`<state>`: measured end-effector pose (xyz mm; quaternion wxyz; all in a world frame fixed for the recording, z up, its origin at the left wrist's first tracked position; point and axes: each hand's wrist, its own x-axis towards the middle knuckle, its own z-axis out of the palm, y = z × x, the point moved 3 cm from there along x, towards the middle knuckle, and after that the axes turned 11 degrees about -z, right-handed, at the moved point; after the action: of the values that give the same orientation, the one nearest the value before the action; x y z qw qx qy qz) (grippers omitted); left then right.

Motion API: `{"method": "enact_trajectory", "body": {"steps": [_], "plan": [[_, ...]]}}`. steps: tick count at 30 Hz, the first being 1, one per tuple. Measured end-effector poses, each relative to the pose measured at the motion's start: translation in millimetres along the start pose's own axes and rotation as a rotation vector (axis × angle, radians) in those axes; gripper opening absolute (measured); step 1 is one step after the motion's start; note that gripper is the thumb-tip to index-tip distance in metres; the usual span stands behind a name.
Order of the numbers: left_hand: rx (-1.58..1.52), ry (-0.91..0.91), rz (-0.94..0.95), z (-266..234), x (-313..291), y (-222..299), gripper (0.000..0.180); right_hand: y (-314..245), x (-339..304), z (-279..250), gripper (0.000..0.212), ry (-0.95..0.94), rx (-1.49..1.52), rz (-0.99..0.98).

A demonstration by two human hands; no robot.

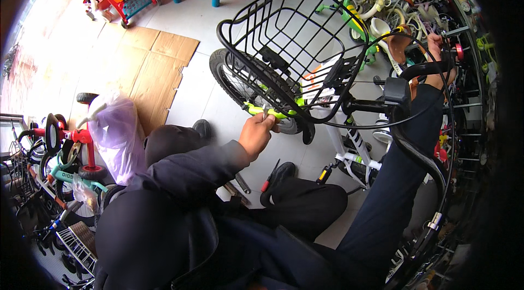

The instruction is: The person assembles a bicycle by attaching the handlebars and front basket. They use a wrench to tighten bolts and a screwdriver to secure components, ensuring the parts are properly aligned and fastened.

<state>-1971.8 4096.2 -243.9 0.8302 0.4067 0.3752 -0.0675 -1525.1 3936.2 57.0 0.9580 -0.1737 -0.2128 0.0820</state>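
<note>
A small bicycle with a white frame (357, 142) stands before me. Its black wire basket (220, 30) sits over the front wheel (222, 74). At the wheel's bright green fork (255, 109), the fingers of my left hand (256, 134) are pinched together. A small greyish piece shows at their tips, too small to name. My right hand (435, 52) is wrapped round the far end of the black handlebar (420, 153), beside a round red part (459, 51). Black cables loop between basket and handlebar, and the handlebar hides some of my right fingers.
Near my shoe lie a red-handled screwdriver (267, 183), a yellow-and-black tool (324, 174) and a metal wrench (242, 183). Flattened cardboard (158, 52) covers the floor at left. Children's bikes and a purple-white plastic bag (114, 132) crowd the left; loaded shelves (464, 28) line the right.
</note>
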Motion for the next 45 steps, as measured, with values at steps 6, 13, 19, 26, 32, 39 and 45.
{"method": "enact_trajectory", "body": {"steps": [6,13,19,26,32,39,45], "plan": [[-0.055,-0.006,-0.02,0,-1,-7,0.022,17,-81,-4,0.074,0.123,-0.41,0.174],[0.051,0.202,0.229,-9,20,-16,0.026,5,-166,-73,0.041,0.058,-0.656,0.134],[0.016,0.416,0.42,-27,67,8,0.023,6,-276,-88,0.022,0.209,-0.829,0.12],[-0.231,0.131,0.209,-22,92,12,0.011,38,-359,-78,0.036,0.002,-1.54,-0.055],[-0.173,0.151,0.203,-25,85,8,0.016,52,-366,-59,0.044,-0.268,-2.158,-0.115],[-0.091,0.147,0.21,-29,88,9,0.022,58,-374,-54,0.046,-0.287,-2.153,-0.185],[-0.134,0.113,0.177,-27,85,9,0.019,59,-371,-58,0.042,-0.298,-2.129,-0.222]]}}
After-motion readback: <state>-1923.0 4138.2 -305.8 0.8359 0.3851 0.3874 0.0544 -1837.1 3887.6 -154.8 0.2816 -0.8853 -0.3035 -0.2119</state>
